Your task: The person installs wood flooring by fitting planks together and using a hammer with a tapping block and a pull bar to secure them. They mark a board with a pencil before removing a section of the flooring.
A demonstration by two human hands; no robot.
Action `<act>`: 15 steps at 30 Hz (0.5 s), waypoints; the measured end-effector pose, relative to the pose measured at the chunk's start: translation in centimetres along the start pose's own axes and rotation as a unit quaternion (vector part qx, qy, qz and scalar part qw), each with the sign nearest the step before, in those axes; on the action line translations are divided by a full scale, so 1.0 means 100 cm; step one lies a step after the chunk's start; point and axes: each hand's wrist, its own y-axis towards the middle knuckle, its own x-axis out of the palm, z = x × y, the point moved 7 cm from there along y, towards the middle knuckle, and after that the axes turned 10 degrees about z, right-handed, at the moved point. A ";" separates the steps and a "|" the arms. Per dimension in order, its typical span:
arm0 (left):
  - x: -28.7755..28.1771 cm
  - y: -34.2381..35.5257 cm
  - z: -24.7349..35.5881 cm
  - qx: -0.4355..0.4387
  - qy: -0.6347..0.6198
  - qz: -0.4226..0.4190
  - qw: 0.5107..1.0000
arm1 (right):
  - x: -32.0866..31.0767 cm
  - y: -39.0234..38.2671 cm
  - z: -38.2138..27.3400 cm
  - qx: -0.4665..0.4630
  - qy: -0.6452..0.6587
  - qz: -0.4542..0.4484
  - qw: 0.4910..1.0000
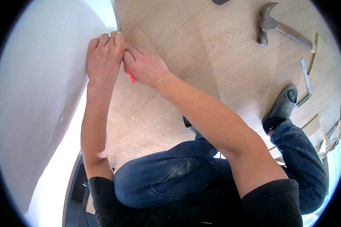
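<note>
Nearest the camera, blue jeans [170, 178] and a black shirt [269, 206] are seen, the person being down on a pale wood-grain floor [201, 56], with a dark shoe [282, 108] tucked out to the right. Both bare forearms are stretched forward to the spot where the floor meets the white wall [38, 94]. There, a red pencil [131, 76] is pinched in the right hand [144, 66]; its grip is closed tight around the upper part, the fingers curled, and only the lower red end is left showing beneath the palm. The pencil is judged light, stiff and thin, easily snapped at the tip if pressed hard, and best held low near the point for control. Just beside it, the left hand [105, 56] is laid flat, fingers together and extended, pressed against the wall edge at the floor line and touching the right hand's fingertips; nothing is clasped in it, as far as can be told. Farther off, well apart from the hands, a claw hammer [278, 28] is left lying on the boards, and a metal square [306, 81] is seen beyond the shoe.
</note>
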 end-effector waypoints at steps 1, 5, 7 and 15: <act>0.000 -0.003 0.001 0.002 0.003 0.005 1.000 | 0.001 -0.002 -0.002 0.003 0.006 -0.002 1.000; -0.003 -0.009 0.006 0.023 0.018 -0.014 0.999 | -0.001 -0.009 -0.006 0.006 0.004 -0.012 1.000; -0.005 -0.015 0.008 0.034 0.036 -0.021 0.999 | 0.001 -0.013 -0.009 0.015 0.018 -0.018 1.000; 0.014 -0.029 0.016 0.022 0.031 0.052 0.998 | 0.000 -0.020 0.005 0.026 0.036 -0.050 0.998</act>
